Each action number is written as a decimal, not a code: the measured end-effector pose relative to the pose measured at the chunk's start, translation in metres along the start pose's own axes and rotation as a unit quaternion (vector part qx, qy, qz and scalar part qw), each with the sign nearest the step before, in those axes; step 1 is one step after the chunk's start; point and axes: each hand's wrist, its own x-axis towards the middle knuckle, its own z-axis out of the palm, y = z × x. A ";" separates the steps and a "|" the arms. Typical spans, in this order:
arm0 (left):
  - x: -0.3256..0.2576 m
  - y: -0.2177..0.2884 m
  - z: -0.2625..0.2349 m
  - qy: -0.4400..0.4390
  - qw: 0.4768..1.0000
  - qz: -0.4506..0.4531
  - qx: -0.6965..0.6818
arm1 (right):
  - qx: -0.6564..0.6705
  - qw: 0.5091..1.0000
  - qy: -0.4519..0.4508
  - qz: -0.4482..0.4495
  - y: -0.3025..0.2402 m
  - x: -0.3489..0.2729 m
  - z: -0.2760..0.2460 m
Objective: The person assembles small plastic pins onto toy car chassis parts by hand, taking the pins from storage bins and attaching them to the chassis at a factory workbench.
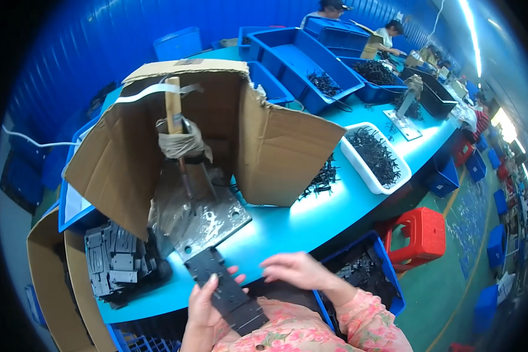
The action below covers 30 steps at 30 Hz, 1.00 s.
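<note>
My left hand (204, 308) grips a long flat black plastic strip (224, 287) that reaches from my lap up to the metal base plate (208, 226) of a hand press. My right hand (296, 268) hovers just right of the strip over the blue table's (287, 223) front edge, fingers loosely curled, holding nothing. The press has a wooden lever handle (173, 105) wrapped in cloth and stands inside a cut-open cardboard shield (276, 146).
A stack of grey-black flat parts (117, 261) lies at the left. A white tray (374, 155) and blue bins (302, 67) hold small black parts. A blue crate (369, 276) sits at my right, a red stool (419, 234) beyond. Other people work at the far end.
</note>
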 end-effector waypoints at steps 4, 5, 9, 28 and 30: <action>0.006 0.009 -0.012 0.030 0.999 0.022 -0.016 | -0.282 0.900 0.322 -0.082 0.001 -0.010 -0.088; 0.009 0.008 -0.010 0.026 0.999 0.023 -0.018 | -0.354 0.843 0.381 -0.137 0.008 -0.007 -0.111; 0.009 0.003 -0.002 0.031 0.999 0.026 -0.004 | -0.483 0.762 0.419 -0.103 0.025 0.010 -0.155; 0.021 -0.003 0.006 0.003 0.998 -0.044 -0.036 | 0.009 0.980 0.036 0.197 -0.007 0.020 -0.130; 0.019 0.001 0.004 0.000 0.998 -0.047 -0.035 | -0.102 0.969 0.049 0.222 -0.017 0.027 -0.123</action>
